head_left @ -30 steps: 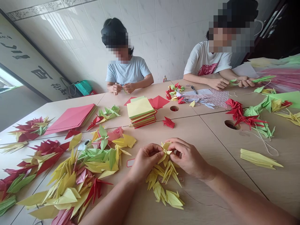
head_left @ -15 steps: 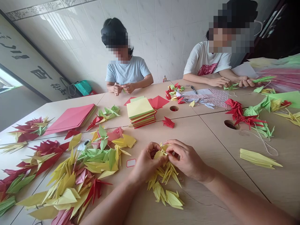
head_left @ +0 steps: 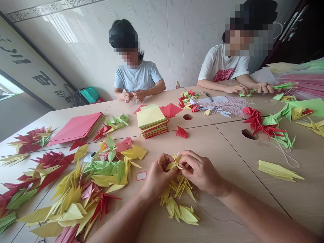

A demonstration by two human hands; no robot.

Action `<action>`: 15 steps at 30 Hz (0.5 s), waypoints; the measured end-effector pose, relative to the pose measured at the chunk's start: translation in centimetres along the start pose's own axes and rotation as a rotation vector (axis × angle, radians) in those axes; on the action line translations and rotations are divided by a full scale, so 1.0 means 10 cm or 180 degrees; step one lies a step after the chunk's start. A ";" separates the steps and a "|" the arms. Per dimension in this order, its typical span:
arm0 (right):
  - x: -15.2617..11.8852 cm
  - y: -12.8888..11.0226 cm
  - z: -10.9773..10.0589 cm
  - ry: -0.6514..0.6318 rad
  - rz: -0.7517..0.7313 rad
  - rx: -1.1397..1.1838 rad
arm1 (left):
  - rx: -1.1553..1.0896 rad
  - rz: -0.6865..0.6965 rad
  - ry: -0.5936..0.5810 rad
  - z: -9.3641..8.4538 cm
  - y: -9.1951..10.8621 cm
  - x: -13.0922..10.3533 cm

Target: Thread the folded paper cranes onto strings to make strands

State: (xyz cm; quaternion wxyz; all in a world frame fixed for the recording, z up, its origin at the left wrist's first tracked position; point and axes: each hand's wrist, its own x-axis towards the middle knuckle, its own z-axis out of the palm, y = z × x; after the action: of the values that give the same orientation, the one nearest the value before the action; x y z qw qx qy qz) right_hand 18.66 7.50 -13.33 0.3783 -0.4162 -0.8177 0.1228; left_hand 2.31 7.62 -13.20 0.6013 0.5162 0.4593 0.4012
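Note:
Both hands meet over the middle of the table, closed on one small folded yellow paper piece (head_left: 174, 164). My left hand (head_left: 159, 175) pinches its left side between thumb and fingers. On its right side, my right hand (head_left: 202, 170) grips with bent fingers. Just under the hands hangs or lies a bunch of yellow folded paper pieces (head_left: 181, 185), with more yellow pieces (head_left: 186, 214) below on the tabletop. A thin string trails from them to the right.
Piles of folded paper (head_left: 73, 199) cover the left side. A square paper stack (head_left: 152, 119) stands ahead, beside a red folded piece (head_left: 181, 132). Yellow strips (head_left: 279, 170) lie at right. Two people (head_left: 138, 79) sit opposite, handling paper.
The yellow piece between my fingers has turned slightly, and its folded parts show more openly. Both hands stay in nearly the same place.

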 end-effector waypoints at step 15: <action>0.05 0.10 0.02 -0.0303 0.1894 0.2206 | -0.0237 -0.0211 -0.0225 -0.07 0.08 0.02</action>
State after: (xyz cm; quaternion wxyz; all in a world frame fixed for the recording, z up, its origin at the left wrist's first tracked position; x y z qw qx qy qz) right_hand 18.91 8.50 -13.74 0.4055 -0.4757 -0.5897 0.5113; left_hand 1.67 8.09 -12.48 0.6489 0.4918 0.4394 0.3795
